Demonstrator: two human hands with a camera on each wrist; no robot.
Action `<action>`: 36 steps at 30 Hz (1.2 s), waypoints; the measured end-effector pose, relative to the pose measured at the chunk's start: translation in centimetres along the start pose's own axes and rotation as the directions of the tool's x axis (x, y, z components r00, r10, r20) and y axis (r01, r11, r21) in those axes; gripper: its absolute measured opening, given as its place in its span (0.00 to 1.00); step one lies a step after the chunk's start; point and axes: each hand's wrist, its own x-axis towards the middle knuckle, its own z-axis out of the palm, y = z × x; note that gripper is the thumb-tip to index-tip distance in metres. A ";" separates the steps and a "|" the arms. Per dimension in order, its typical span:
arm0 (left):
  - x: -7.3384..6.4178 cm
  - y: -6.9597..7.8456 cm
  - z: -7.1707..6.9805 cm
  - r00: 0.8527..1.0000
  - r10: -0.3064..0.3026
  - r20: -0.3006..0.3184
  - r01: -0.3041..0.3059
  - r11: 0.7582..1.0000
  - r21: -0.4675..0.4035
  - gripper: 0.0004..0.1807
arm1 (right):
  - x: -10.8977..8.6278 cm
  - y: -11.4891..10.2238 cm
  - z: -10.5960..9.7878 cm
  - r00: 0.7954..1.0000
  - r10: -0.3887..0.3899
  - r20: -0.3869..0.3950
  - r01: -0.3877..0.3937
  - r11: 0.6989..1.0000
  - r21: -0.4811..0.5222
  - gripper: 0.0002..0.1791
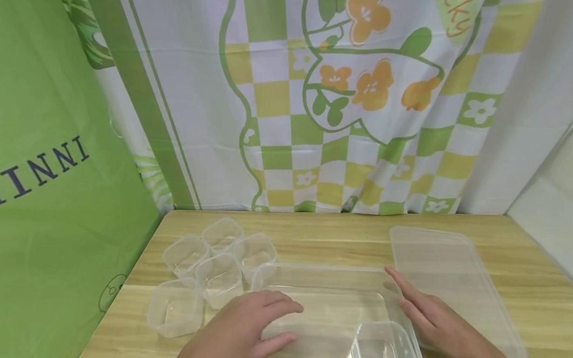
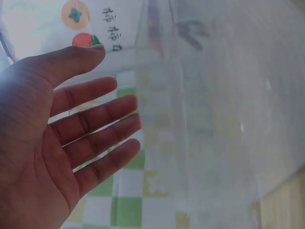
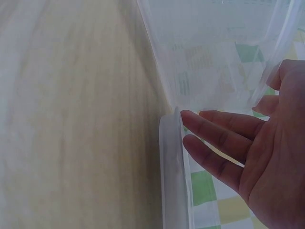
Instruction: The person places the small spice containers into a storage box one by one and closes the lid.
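Note:
A large clear plastic box (image 1: pixel 327 269) stands at the table's front. One small square clear container (image 1: pixel 380 350) is inside it, in the near right corner. My left hand (image 1: pixel 243 330) hovers over the box's left side, fingers spread and holding nothing; its palm (image 2: pixel 57 129) faces the clear wall in the left wrist view. At the box's right rim is my right hand (image 1: pixel 440 319), fingers extended along the outside. In the right wrist view its thumb lies by the box wall (image 3: pixel 209 57), while fingertips reach the edge of a flat translucent lid (image 3: pixel 174 167).
Several small clear square containers (image 1: pixel 176 306) stand grouped on the table left of the large box. The lid (image 1: pixel 446 262) lies flat to the right. A patterned curtain (image 1: pixel 274 136) hangs behind the wooden table (image 1: pixel 318 226), and a green cloth (image 1: pixel 51 240) hangs at left.

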 end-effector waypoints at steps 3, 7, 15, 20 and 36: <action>-0.8 -0.8 -1.1 1.000 -0.024 -0.001 0.024 1.000 0.019 0.17 | -0.1 0.0 0.0 1.000 -0.013 -0.006 0.013 1.000 0.005 0.32; -2.1 -1.8 -2.8 0.997 -0.073 0.022 0.072 0.997 0.023 0.17 | -0.1 0.0 0.0 0.999 -0.035 -0.015 0.036 0.999 0.019 0.32; -4.8 -3.8 -5.5 0.987 -0.161 -0.013 0.162 0.987 0.016 0.18 | 0.0 -0.1 -0.1 0.999 -0.038 -0.013 0.038 0.999 0.015 0.32; -6.4 -4.7 -6.5 0.970 -0.242 -0.013 0.242 0.970 0.033 0.20 | 0.0 0.0 -0.1 0.999 -0.038 -0.020 0.038 0.999 -0.003 0.33; -10.8 -7.2 -8.1 0.883 -0.467 0.031 0.466 0.884 0.046 0.24 | 0.0 -0.1 -0.2 0.999 -0.035 -0.001 0.035 0.999 0.041 0.32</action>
